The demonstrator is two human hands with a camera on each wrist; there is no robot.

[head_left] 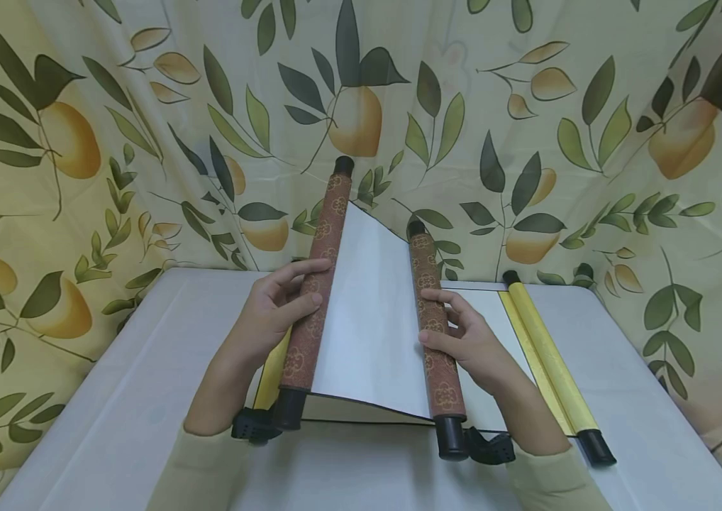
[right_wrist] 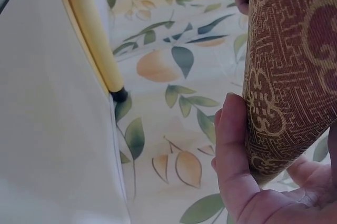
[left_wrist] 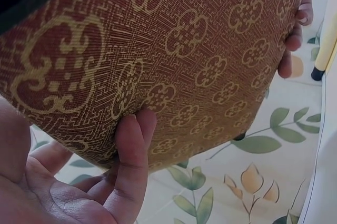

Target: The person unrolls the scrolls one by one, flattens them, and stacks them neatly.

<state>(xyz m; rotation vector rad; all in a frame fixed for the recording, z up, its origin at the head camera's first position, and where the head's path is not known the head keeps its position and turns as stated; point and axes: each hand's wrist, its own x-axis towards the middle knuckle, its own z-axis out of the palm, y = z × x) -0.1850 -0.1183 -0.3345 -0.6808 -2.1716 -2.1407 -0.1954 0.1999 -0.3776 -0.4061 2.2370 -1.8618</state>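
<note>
White table (head_left: 112,397), both hands gripping brown scroll rollers (head_left: 319,284), yellow scroll (head_left: 549,355) beside.

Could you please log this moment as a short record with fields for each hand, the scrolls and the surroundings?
left hand: grips the left brown patterned roll, lifted off the table
right hand: grips the right brown patterned roll
white sheet: spans between the two brown rolls
yellow scroll: lies on the white table, right of the hands, partly unrolled
backdrop: cloth printed with leaves and fruit
</note>
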